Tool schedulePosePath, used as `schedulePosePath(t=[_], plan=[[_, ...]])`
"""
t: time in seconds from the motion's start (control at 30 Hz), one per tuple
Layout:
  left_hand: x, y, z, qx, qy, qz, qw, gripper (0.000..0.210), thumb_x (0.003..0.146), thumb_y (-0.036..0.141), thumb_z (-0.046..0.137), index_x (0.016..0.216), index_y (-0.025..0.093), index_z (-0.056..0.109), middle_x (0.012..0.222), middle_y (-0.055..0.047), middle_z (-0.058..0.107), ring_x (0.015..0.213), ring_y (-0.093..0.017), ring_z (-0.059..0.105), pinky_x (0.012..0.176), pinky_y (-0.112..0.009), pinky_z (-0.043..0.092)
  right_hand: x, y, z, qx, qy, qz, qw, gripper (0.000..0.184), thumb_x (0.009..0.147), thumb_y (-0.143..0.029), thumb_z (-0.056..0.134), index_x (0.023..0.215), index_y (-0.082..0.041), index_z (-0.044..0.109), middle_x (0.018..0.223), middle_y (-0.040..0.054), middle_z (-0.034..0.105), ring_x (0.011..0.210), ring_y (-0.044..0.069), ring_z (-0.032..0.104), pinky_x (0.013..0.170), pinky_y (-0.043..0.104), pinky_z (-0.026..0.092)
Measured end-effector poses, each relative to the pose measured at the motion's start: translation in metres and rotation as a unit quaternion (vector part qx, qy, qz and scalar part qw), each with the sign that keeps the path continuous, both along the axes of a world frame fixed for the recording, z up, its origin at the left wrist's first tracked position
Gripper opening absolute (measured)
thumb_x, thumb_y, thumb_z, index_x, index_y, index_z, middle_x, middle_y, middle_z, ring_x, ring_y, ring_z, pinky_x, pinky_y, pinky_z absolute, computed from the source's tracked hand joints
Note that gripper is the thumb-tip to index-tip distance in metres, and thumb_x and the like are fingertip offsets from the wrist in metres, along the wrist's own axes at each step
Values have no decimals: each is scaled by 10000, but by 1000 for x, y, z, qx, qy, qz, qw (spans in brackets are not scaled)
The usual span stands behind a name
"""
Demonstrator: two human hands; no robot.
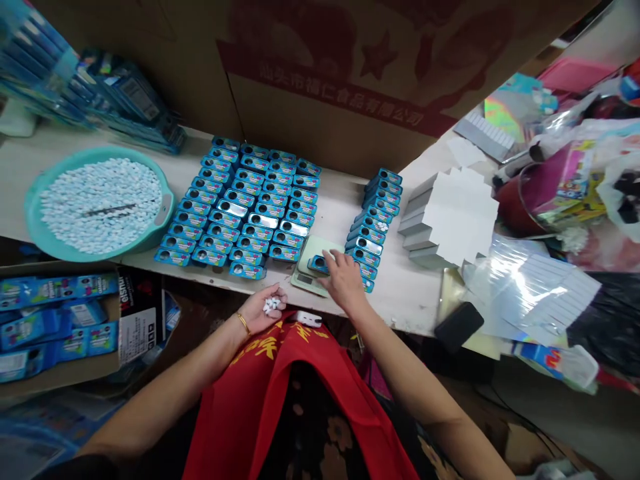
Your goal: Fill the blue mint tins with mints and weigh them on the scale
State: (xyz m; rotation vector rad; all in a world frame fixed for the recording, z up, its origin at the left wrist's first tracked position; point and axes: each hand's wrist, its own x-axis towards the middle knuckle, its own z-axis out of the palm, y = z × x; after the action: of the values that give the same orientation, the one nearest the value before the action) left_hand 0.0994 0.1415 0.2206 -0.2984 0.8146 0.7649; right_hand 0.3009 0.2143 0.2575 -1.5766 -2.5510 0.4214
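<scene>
My left hand is cupped palm up at the table's front edge, holding a small heap of white candies. My right hand reaches over a pale green scale, its thumb and fingers around a small blue box that lies on the scale; the fingers hide part of the box. Left of the scale stand rows of blue boxes, most with a dark round opening on top. To its right runs another column of blue boxes, and white candies show on one of them.
A turquoise basin full of white candies, with a dark strip on top, stands at the left. Behind the boxes rises a big carton. Stacked white card, a black phone and plastic sheets lie right.
</scene>
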Motion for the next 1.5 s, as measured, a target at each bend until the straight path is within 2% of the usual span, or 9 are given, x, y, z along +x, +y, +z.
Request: schedulePosePath(t=[0.13,0.27,0.4,0.53,0.7,0.83,0.93,1.2,1.5], plan=[[-23,-18,-9,-31,25,11,999,165,798,205,481,658,118,497,552,3,454,419,-47,423,279,-109,215,-1,3,-6,-15,-68,67,995,387,780,-246,523,1155,-164,475,1012,122,575,889,250,473,728,367,336],[-30,-27,-14,-43,55,21,997,164,808,207,469,669,122,484,548,11,446,397,-36,404,275,-108,215,-52,-10,-14,-3,-31,141,989,393,821,-241,451,1204,-159,424,1028,114,562,879,231,467,713,355,351],[-30,-21,-14,-37,56,5,998,146,813,203,464,692,124,487,556,9,459,398,-37,410,277,-116,247,-99,-5,-28,13,-21,127,992,373,842,-205,414,1213,-166,410,1049,99,552,898,218,458,721,349,367],[-33,-15,-15,-30,76,1,997,133,814,179,456,697,125,491,576,-6,483,406,-40,414,276,-121,257,-60,-3,-24,42,-3,102,994,351,839,-278,447,1182,-203,447,1102,85,525,927,207,441,735,335,371],[-30,-13,-14,-31,90,-24,995,125,795,159,479,681,115,502,587,-18,498,422,-45,424,296,-128,283,44,-28,-18,62,-67,-94,991,240,823,-310,475,1026,-223,570,1073,89,526,954,234,425,765,362,348],[-16,-7,-12,-32,92,-40,994,127,789,183,497,682,115,512,603,-23,514,424,-43,428,298,-122,274,77,-33,-41,63,-117,-79,988,220,795,-227,509,1003,-250,578,1155,86,494,996,245,417,759,362,351],[-8,-3,-12,-39,96,-41,994,133,778,194,519,673,113,514,598,-23,516,419,-41,429,294,-114,255,81,-33,-43,82,-114,-65,988,190,792,-144,472,899,-238,598,1170,74,496,994,233,428,763,354,357],[5,0,-5,-42,82,-26,995,168,778,206,521,646,103,532,569,-33,531,410,-47,446,297,-113,257,45,-26,11,98,-64,30,993,202,780,-112,446,896,-210,580,1136,79,510,975,233,428,810,372,332],[8,3,9,-57,97,10,994,160,789,188,503,699,88,588,642,-91,628,509,-113,578,468,-195,468,-8,12,-17,104,-31,84,990,199,795,-128,476,952,-187,583,1121,99,522,954,221,446,772,362,350]])
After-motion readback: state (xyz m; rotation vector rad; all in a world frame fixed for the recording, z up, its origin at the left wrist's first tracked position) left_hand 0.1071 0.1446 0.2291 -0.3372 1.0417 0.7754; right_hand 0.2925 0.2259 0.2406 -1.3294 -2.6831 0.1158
